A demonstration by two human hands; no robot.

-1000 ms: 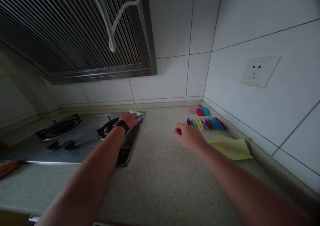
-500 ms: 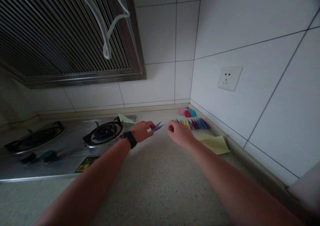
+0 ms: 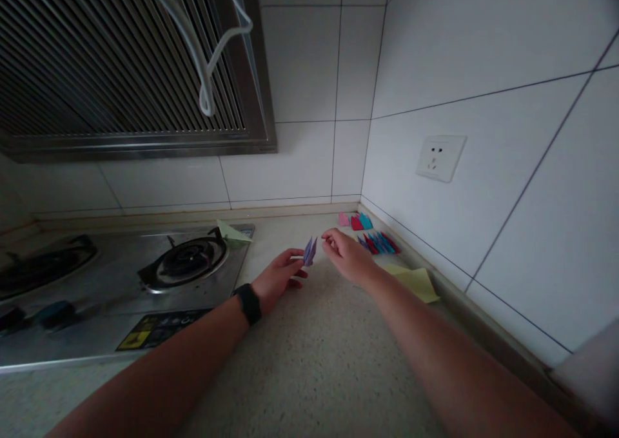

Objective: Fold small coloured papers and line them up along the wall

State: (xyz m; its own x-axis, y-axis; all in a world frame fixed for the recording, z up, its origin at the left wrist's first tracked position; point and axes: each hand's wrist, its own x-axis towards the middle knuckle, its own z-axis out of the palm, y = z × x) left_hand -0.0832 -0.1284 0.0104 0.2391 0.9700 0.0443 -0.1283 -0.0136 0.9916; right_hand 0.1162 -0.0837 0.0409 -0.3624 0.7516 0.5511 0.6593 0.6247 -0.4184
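Note:
Between the thumb and fingers of my left hand (image 3: pixel 279 275) is a purple origami piece (image 3: pixel 310 252), held up with its pointed tips upward. The lower fingers of that hand are spread apart. My right hand (image 3: pixel 345 254) is just to the right of the piece, not touching it. Its fingers are loosely bent, slightly apart, with nothing visible in them. Behind the right hand stands a row of red, blue and purple origami pieces (image 3: pixel 382 242), partly hidden by it. Farther back sit a red origami piece (image 3: pixel 356 222), a pink one (image 3: pixel 343 219) and a turquoise one (image 3: pixel 365 221).
Yellow paper sheets (image 3: pixel 420 284) lie beside my right forearm. A pale green folded paper (image 3: pixel 233 233) rests on the edge of the gas stove (image 3: pixel 193 302) at left. A range hood (image 3: pixel 193 142) with a hanging white cable (image 3: pixel 206 93) is above. The tiled wall bears a socket (image 3: pixel 441 159).
My left hand has turned the purple origami piece from lying sideways to upright, and its lower fingers have spread. My right hand's fingers have uncurled somewhat. The view has shifted slightly.

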